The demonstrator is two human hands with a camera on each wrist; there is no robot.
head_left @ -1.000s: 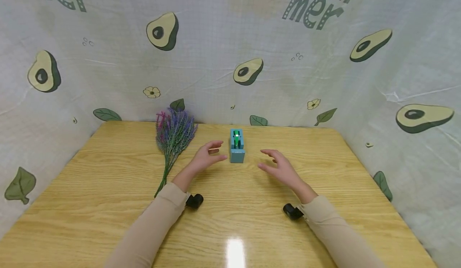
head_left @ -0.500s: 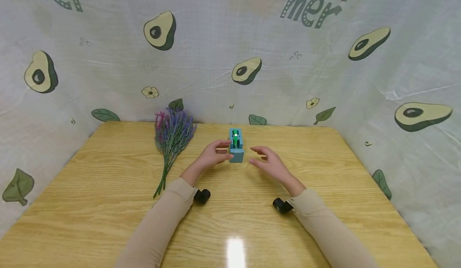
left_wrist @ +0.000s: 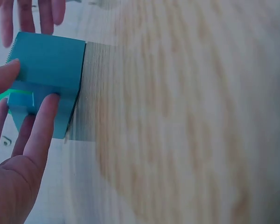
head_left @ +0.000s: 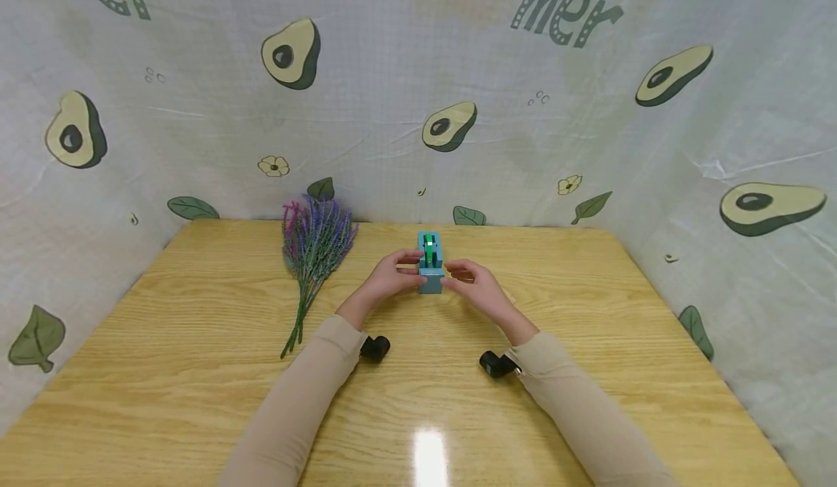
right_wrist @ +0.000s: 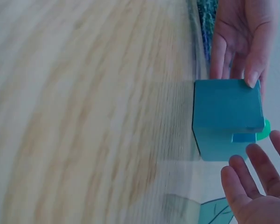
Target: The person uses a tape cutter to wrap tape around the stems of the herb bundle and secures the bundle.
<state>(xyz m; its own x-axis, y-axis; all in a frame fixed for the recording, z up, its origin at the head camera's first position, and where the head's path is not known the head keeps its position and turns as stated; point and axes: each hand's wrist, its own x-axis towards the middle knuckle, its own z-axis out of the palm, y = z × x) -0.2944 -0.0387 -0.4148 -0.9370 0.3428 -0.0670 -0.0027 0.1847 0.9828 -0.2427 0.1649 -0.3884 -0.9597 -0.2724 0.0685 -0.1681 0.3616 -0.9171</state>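
Note:
A blue tape dispenser with a green tape roll stands near the back middle of the wooden table. My left hand is at its left side. In the left wrist view, that hand's fingers lie fairly straight along the side of the dispenser, and the thumb touches its front edge. Across from it, my right hand is held close to the dispenser's right side. The right wrist view has the right hand with spread fingers, a small gap from the dispenser.
A bunch of purple and pink lavender-like flowers with green stems lies left of the hands. Behind the wooden table hangs a light cloth printed with avocados. A small black camera is worn on each wrist.
Both hands have moved inward to the dispenser, the left one rightward until it touches it, the right one leftward to beside it. Dispenser and flowers have stayed in place.

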